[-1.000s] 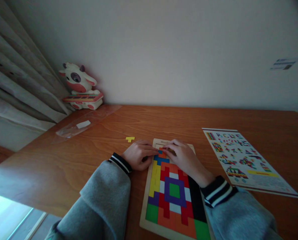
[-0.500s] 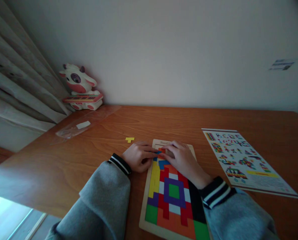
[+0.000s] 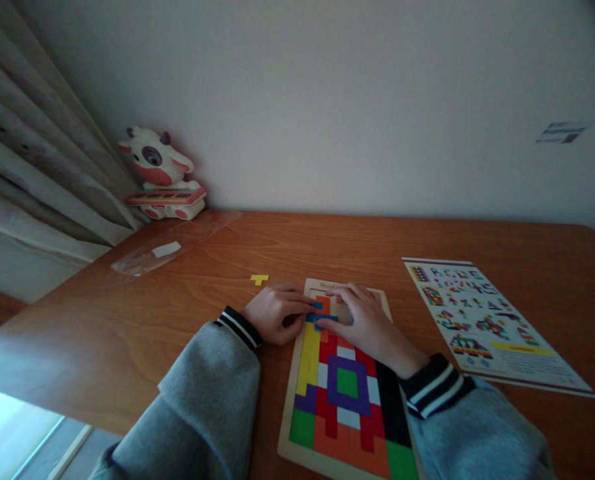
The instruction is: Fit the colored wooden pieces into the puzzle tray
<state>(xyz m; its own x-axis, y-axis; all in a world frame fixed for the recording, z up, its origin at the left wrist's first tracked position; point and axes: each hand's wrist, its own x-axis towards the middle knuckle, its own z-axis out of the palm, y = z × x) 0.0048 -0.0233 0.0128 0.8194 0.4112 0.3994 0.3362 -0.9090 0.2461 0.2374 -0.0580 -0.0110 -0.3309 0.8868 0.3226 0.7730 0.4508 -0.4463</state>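
A wooden puzzle board (image 3: 288, 400) lies on the table, filled over most of its area with flat colored pieces. My left hand (image 3: 280, 312) rests at the board's upper left edge, fingertips touching a blue piece (image 3: 318, 305) beside an orange one (image 3: 323, 301). Over the upper right part is my right hand (image 3: 364, 323), thumb and fingers apart, its thumb on another blue piece (image 3: 327, 319). Bare wood shows between the thumb and fingers. Left of the board lies a small yellow T-shaped piece (image 3: 260, 279).
A printed pattern sheet (image 3: 487, 313) lies to the right on the wooden table (image 3: 177, 333). At the back left are a cow toy with a keyboard (image 3: 164, 177) and a clear plastic bag (image 3: 147, 257). A curtain (image 3: 37, 147) hangs on the left.
My right thumb and fingers have spread apart, showing more of the blue and orange pieces. The blue piece under the thumb now lies flat in line with its neighbors. My left hand has hardly moved.
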